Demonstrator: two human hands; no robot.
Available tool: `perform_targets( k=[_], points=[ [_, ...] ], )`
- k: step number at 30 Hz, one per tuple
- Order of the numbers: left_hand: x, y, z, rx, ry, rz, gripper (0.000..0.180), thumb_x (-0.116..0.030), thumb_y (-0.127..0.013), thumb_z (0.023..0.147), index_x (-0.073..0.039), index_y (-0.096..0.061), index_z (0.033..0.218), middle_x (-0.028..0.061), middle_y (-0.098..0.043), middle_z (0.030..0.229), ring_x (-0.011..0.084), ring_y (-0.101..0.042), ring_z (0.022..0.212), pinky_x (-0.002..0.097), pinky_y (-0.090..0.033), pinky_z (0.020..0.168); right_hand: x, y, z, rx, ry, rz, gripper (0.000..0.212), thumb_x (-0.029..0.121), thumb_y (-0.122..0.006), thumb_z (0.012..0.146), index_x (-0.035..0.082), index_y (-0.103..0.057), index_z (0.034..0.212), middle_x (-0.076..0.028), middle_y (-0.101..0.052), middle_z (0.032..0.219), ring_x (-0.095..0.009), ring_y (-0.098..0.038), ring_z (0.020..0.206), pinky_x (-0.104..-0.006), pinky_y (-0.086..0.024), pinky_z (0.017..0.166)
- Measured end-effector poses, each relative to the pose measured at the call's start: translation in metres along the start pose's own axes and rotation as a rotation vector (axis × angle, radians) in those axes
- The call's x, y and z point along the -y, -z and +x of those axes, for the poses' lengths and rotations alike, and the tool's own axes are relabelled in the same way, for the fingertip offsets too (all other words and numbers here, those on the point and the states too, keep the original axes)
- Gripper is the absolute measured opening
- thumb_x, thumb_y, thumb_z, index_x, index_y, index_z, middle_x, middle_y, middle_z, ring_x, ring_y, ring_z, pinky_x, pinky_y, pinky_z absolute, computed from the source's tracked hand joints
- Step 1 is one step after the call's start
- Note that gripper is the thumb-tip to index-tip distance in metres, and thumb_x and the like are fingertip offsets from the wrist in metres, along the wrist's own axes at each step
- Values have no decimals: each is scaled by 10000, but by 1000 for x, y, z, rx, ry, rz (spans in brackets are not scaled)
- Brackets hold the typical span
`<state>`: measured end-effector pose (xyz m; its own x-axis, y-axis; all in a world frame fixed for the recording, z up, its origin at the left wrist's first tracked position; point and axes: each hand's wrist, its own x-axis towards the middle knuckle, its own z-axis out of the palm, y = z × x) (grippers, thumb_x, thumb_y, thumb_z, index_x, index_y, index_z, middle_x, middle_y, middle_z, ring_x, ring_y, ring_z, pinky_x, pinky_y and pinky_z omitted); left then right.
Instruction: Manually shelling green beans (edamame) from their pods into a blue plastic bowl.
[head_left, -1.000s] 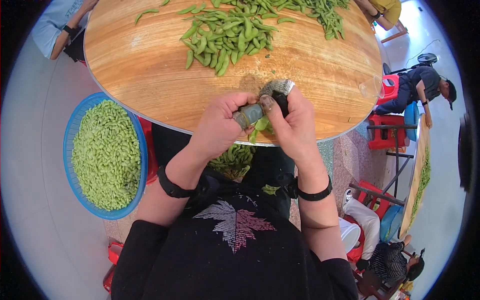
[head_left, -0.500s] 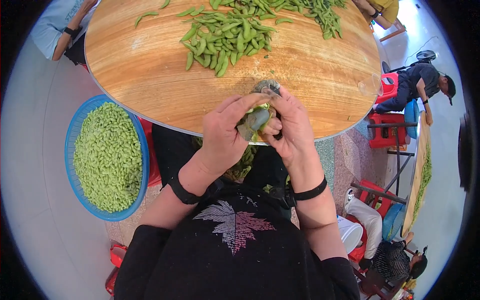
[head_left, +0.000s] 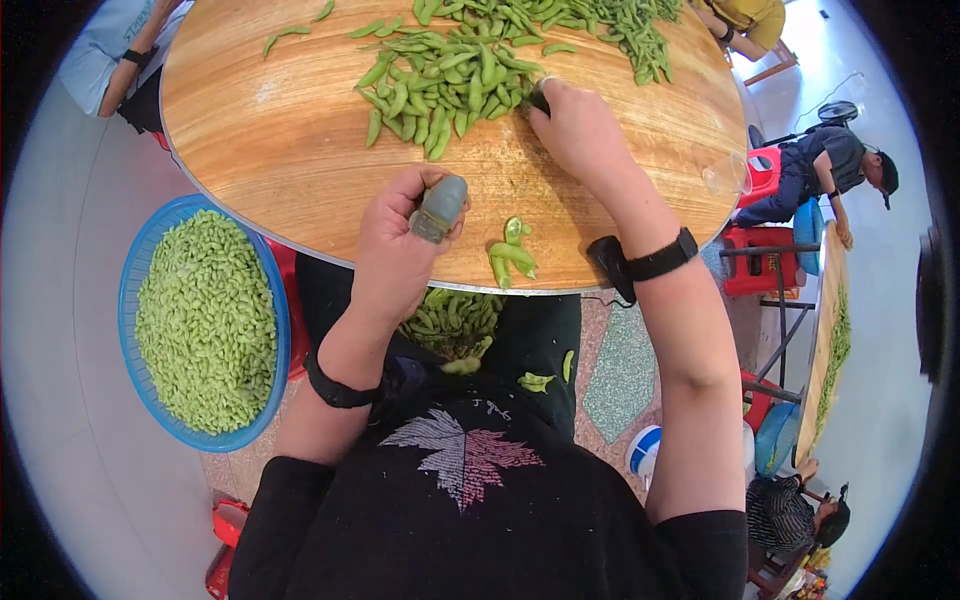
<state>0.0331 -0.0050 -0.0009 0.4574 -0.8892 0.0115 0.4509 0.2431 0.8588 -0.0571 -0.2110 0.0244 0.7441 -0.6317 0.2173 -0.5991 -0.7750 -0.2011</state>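
Note:
My left hand [head_left: 388,240] is closed above the near edge of the round wooden table [head_left: 300,180]. A grey-green rubber cover [head_left: 448,200] caps its thumb; anything under its curled fingers is hidden. My right hand [head_left: 582,135] reaches out to the near right side of a heap of green soybean pods [head_left: 440,85]. A dark cover shows at its fingertips, but the back of the hand hides most of the fingers. Between my arms, a few loose pods [head_left: 512,262] lie at the table's rim, one of them looking split.
To the left stands a blue basket [head_left: 128,330] full of shelled beans [head_left: 205,320]. Pods or hulls [head_left: 455,325] are piled in my lap. A clear cup [head_left: 725,175] sits at the table's right. Other people work around this table and at another table [head_left: 815,370] on the right.
My hands were together over the table's edge and are now apart. The right has gone forward to the pod heap; the left has drawn slightly left. Loose pods now show at the rim.

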Motion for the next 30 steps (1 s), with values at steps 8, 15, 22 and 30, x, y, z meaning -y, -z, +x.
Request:
perform_targets(
  k=[8,15,22,30],
  points=[
    [-3,-18,5,48,164,4,300,4,-505,851,-48,-566,1140,-33,-539,843,34,-466,706,168,-383,631,-4,28,-51,591,-604,1564,141,164,-537,867,24,-542,860,-33,-523,599,-98,-433,425,-213,-318,365],
    [11,-18,15,177,291,-420,211,-42,-547,862,-55,-589,1069,-27,-573,877,44,-487,690,169,-388,559,35,46,-94,604,-572,1636,175,212,-442,950,74,-490,855,46,-380,587,-19,-288,459,-171,-205,392],
    [7,-29,9,9,64,-241,86,-46,-617,824,-47,-627,909,-19,-596,824,60,-555,727,182,-423,579,50,45,-117,491,-357,1521,212,212,-379,969,35,-481,911,20,-401,610,-41,-296,468,-187,-233,417],
    [8,-15,5,166,216,-315,114,-39,-633,803,-46,-618,916,-33,-588,807,40,-527,700,188,-419,617,53,33,-122,500,-499,1689,173,136,-405,959,45,-531,1036,45,-422,603,-22,-315,474,-171,-243,420]
  ],
)
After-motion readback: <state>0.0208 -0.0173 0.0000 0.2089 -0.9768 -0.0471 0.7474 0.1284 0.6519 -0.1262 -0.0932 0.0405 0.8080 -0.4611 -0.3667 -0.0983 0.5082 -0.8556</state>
